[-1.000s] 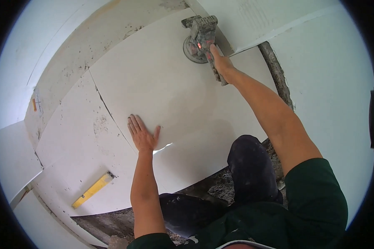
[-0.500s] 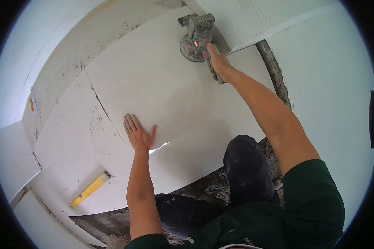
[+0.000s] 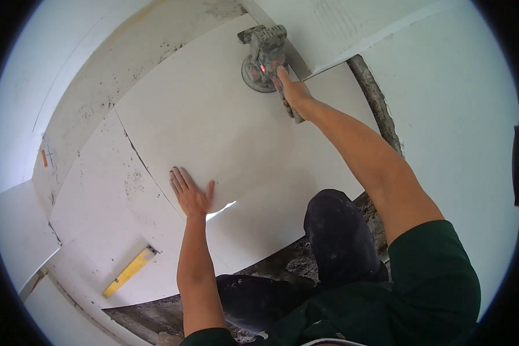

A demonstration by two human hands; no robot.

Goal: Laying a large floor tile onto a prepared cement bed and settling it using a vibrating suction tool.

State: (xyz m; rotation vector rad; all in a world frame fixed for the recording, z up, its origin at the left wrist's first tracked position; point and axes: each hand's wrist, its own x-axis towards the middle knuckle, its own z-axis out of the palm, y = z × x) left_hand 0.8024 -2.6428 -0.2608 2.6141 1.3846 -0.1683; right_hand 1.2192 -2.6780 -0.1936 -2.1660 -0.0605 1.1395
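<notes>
My right hand (image 3: 296, 97) is wrapped round the handle of a dusty grey tile vibrator (image 3: 267, 47) with a small red light. The tool's round suction pad rests on a large pale tile (image 3: 225, 130), near its far right edge beside a raised white block. Flat on the same tile, nearer to me, lies my left hand (image 3: 191, 193), fingers stretched out and holding nothing. A bright glare spot shows next to its wrist. Left of that hand, a dark joint (image 3: 135, 148) separates this tile from a second pale tile (image 3: 101, 202).
A yellow spirit level (image 3: 130, 271) lies on the left tile. Rough, dark mortar bed (image 3: 150, 314) shows along the near edge, under my knees. At the right, a mortar-filled gap (image 3: 375, 101) runs beside another pale surface (image 3: 450, 144). White walls (image 3: 11, 138) stand at the left.
The whole view has shifted slightly. Against the tile, the tile vibrator and both hands keep nearly the same places, and both hands stay as they were.
</notes>
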